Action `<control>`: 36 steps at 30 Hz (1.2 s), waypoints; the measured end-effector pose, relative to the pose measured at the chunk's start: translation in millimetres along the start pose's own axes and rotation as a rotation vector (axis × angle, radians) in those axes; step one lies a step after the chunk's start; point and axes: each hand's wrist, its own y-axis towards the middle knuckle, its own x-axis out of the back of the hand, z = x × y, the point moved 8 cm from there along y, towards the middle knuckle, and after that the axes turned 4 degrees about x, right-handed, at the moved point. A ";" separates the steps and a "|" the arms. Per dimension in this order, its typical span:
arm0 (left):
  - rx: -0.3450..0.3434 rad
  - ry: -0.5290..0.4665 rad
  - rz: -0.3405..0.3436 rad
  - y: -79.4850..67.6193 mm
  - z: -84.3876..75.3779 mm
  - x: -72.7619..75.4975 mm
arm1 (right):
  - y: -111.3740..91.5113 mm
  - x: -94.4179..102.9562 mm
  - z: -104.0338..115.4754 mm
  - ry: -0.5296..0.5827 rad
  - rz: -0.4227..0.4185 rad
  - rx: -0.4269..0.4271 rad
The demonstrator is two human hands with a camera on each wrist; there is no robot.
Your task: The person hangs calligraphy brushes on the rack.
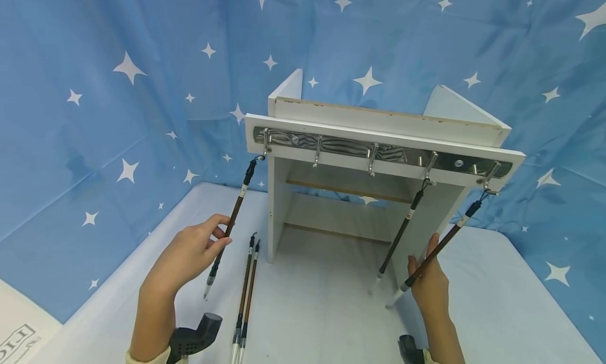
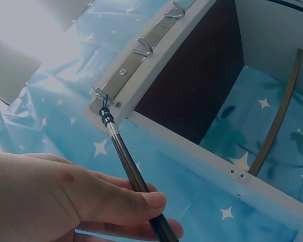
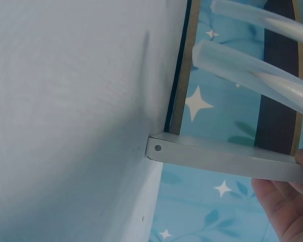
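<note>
A calligraphy brush (image 1: 241, 196) with a brown handle hangs tilted by its loop at the leftmost hook (image 1: 265, 142) of a metal hook rail (image 1: 350, 144). My left hand (image 1: 187, 256) pinches its handle between thumb and fingers; the loop shows over the hook in the left wrist view. My right hand (image 1: 432, 287) grips the front edge of the white shelf's right side panel (image 3: 217, 159), thumb on one face and fingers on the other. Two more brushes, one dark (image 1: 400, 234) and one brown (image 1: 455, 228), hang from the two rightmost hooks, clear sleeves over their tips.
Two brown brushes (image 1: 245, 282) lie side by side on the white table (image 1: 326, 306), left of the shelf. The white shelf (image 1: 278, 206) stands with its hook rail along the top front. Behind it hangs a blue curtain (image 1: 165, 90) with white stars.
</note>
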 end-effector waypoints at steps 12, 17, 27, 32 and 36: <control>0.026 -0.011 0.042 3.2 10.7 -9.5 | 0.3 0.6 1.9 0.015 -0.014 0.027; 0.043 -0.026 0.095 6.2 12.6 -18.4 | -0.1 -0.6 1.3 0.005 0.010 -0.001; -0.033 -0.096 0.139 23.6 7.6 -43.3 | -0.5 -3.2 -2.9 0.002 0.041 -0.060; -0.077 -0.156 0.146 31.5 2.7 -54.0 | 1.1 -1.1 -1.5 0.004 -0.001 -0.002; -0.093 -0.197 0.155 34.8 -0.2 -60.4 | 1.0 -1.6 -1.6 0.004 -0.005 -0.001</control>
